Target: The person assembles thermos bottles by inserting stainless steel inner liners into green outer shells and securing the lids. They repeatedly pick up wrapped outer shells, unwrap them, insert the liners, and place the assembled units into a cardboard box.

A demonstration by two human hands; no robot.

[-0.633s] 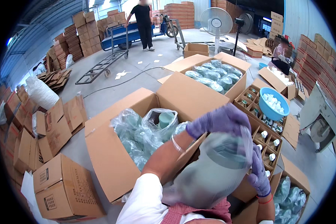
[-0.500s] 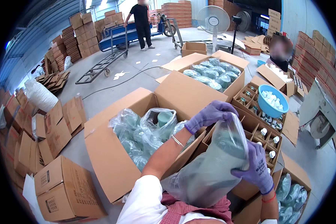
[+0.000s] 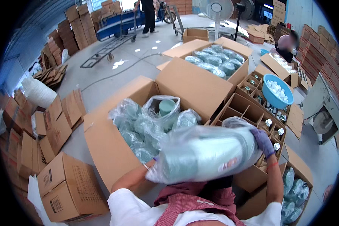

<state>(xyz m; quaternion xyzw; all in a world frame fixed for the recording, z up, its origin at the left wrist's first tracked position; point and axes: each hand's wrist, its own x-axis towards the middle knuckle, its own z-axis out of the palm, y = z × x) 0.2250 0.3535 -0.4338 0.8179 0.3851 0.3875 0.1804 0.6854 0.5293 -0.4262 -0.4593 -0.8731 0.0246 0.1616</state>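
A clear plastic bag (image 3: 211,152) of pale green, cylindrical ware lies nearly level across my lap, blurred by motion. A small red mark shows through it; I cannot tell what kind of ware it is. My right hand (image 3: 264,142), in a purple glove, grips the bag's right end. Only a bit of purple cuff shows of my left hand (image 3: 153,162); its fingers are hidden behind the bag's left end. Just beyond stands an open carton (image 3: 113,150) with several similar bagged pieces (image 3: 139,132). Right of it, a divided carton (image 3: 235,109) holds several white-capped bottles (image 3: 277,132).
A blue basin (image 3: 267,94) of small white pieces rests on another divided carton. Behind is a carton (image 3: 239,77) of bagged green ware; another carton (image 3: 303,167) is at the lower right. A closed carton (image 3: 69,188) stands left. Two other people are farther off, beyond a fan (image 3: 216,9).
The bag has tipped from upright to nearly level. My left hand has gone from its top down to the left end, behind it. My right hand has shifted slightly up and right.
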